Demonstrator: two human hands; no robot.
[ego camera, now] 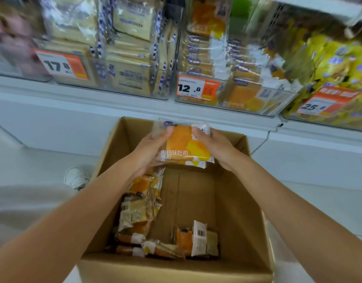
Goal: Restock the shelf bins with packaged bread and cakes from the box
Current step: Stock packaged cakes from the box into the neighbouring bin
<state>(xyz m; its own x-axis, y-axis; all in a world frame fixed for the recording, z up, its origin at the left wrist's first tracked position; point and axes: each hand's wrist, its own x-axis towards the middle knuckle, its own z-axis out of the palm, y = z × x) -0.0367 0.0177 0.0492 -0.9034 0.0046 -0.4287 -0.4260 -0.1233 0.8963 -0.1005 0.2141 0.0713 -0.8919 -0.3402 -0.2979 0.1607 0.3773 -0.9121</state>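
A small stack of orange-and-white packaged toast slices [183, 146] hangs above the far end of the open cardboard box [233, 201]. My left hand [149, 152] grips its left side with the thumb on top, and my right hand [214, 147] grips its right side. Several more orange and yellow packets [139, 213] lie on the box floor along its left and near sides. Directly above, a clear shelf bin [233, 94] tagged 12.8 holds the same orange packets.
A clear bin of pale toast packs [127, 74] tagged 17.8 sits to the left, and a bin of yellow packs [335, 78] tagged 25.8 to the right. A white shelf ledge [94, 99] runs under the bins. A white shoe [77, 177] stands left of the box.
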